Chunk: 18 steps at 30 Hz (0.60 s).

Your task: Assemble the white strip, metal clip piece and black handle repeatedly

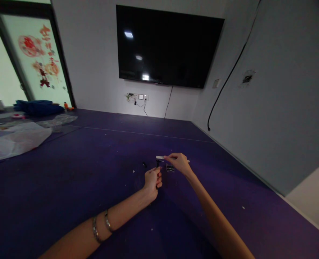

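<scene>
My left hand [151, 181] is closed around the handle of a small black razor [158, 163], its head pointing up and away from me. Between the fingers of my right hand [178, 162] is a slim white stick that looks like a toothbrush [159, 157]. Its front end lies at the razor's head, seemingly touching it; bristles are too small to make out. Just under my right hand sits a small clear pack with dark pieces [170, 168], perhaps razor cartridges. A small black piece [144, 164] lies left of the razor.
The purple floor mat [108, 187] carries scattered white scraps. Plastic sheets [21, 140] and a folded blue cloth [37, 107] lie at the left. A television [170, 46] hangs on the wall above sockets [141, 96]. A black cable [229, 75] dangles at the right.
</scene>
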Motion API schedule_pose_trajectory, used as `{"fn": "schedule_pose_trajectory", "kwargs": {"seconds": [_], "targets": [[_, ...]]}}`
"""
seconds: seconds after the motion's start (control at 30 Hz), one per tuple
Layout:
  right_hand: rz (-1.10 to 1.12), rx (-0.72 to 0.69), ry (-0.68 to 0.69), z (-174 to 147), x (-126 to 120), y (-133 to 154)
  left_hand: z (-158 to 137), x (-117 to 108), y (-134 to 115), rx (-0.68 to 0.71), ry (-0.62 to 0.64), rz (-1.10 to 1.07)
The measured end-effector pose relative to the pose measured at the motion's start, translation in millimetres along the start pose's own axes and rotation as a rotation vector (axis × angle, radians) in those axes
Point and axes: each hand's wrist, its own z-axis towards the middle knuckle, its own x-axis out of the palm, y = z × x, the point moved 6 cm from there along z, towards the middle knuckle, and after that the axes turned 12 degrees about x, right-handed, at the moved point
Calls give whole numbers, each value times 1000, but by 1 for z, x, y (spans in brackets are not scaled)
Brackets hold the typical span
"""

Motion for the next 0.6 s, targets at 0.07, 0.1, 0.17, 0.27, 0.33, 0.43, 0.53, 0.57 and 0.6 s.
{"fn": "schedule_pose_trajectory", "kwargs": {"seconds": [0.07,0.1,0.17,0.27,0.33,0.43,0.53,0.57,0.6], "targets": [[3,-5,34,-1,1,1,1,0,0,7,9,-8],[-6,-4,23,-1,1,0,1,0,0,6,7,-11],[-34,6,-41,-1,-2,-1,2,-1,0,1,1,-17],[-29,6,-62,0,-1,-4,3,-1,-1,3,2,-36],[13,-6,-3,0,5,-6,4,0,-2,7,10,-52],[30,8,-4,1,7,-10,5,0,-3,-1,18,-69],[27,37,-80,2,3,-15,4,1,-4,-5,23,-74],[47,30,-65,3,4,-15,4,1,-4,-4,26,-74],[75,21,-27,3,6,-15,4,1,-4,-2,29,-74]]}}
